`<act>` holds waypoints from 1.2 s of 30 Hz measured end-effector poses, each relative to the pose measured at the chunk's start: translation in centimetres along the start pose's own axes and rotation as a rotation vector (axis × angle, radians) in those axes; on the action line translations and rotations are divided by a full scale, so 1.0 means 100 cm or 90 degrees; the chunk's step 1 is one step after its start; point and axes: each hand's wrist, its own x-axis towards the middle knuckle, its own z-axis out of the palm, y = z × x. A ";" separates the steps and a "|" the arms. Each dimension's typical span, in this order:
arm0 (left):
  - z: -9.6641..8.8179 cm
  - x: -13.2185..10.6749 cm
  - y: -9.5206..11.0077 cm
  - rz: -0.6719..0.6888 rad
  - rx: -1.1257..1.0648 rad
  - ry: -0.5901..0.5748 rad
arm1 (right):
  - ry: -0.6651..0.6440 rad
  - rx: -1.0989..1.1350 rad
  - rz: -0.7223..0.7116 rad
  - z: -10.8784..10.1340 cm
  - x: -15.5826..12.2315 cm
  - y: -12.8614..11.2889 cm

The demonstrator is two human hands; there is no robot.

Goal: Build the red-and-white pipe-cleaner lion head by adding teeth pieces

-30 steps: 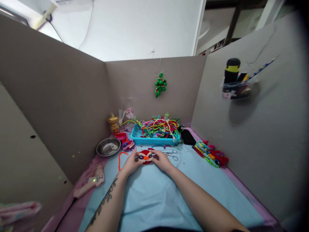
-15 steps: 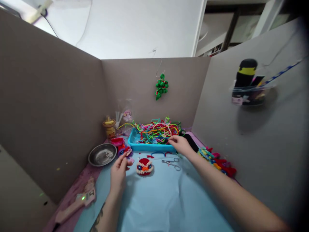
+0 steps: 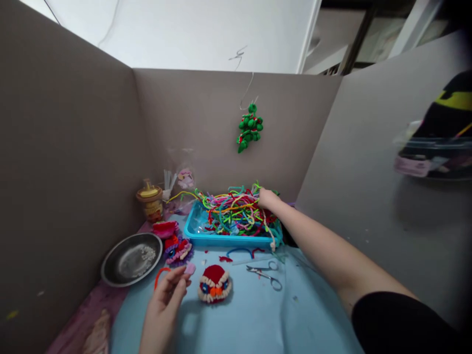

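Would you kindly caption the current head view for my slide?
Right hand at a tray of colourful strands, left hand beside a red figure.

Right hand (image 3: 268, 199) farther back (at strands (image 3: 232, 211))

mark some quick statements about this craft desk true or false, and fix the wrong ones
1. The right hand is at the heap of pipe cleaners. True.
2. Both hands hold the red owl-like face. False: it lies on the blue sheet, apart from both hands.
3. The metal bowl is to the right of the blue tray. False: it is to the left.
4. The green ornament hangs above the tray. True.
5. The scissors are inside the tray. False: they lie on the sheet.
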 end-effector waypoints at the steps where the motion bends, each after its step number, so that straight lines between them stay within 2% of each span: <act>1: -0.001 0.000 0.000 -0.009 0.002 0.001 | -0.007 0.001 0.008 0.003 0.003 0.002; 6: -0.003 0.003 -0.004 -0.025 0.004 0.003 | -0.020 0.037 0.014 0.006 0.005 0.011; 12: 0.004 -0.001 -0.005 -0.013 -0.001 0.001 | 0.033 0.174 0.057 0.008 -0.006 0.010; 13: 0.004 -0.001 -0.006 -0.007 -0.002 0.001 | 0.041 0.209 0.070 0.005 -0.008 0.010; 15: 0.002 0.000 -0.006 0.005 -0.001 0.002 | 0.048 0.372 0.129 -0.009 -0.012 0.013; 19: -0.001 0.005 -0.006 0.034 0.009 0.002 | -0.009 0.508 0.124 -0.049 -0.032 0.022; 22: 0.001 0.006 -0.005 0.060 0.030 -0.010 | -0.047 0.606 0.092 -0.074 -0.063 0.026; 24: 0.006 0.003 -0.003 0.079 0.045 -0.033 | -0.165 0.782 0.032 -0.082 -0.090 0.023; 26: 0.012 -0.006 0.001 0.099 0.056 -0.075 | -0.253 0.866 -0.015 -0.084 -0.122 0.015; 30: 0.028 -0.034 0.012 0.114 0.105 -0.250 | -0.368 0.984 -0.059 -0.077 -0.191 -0.011; 33: 0.040 -0.053 0.020 0.112 0.062 -0.370 | -0.480 1.006 -0.092 -0.062 -0.241 -0.032; 36: 0.047 -0.064 0.025 0.093 0.062 -0.434 | -0.520 1.044 -0.106 -0.040 -0.277 -0.049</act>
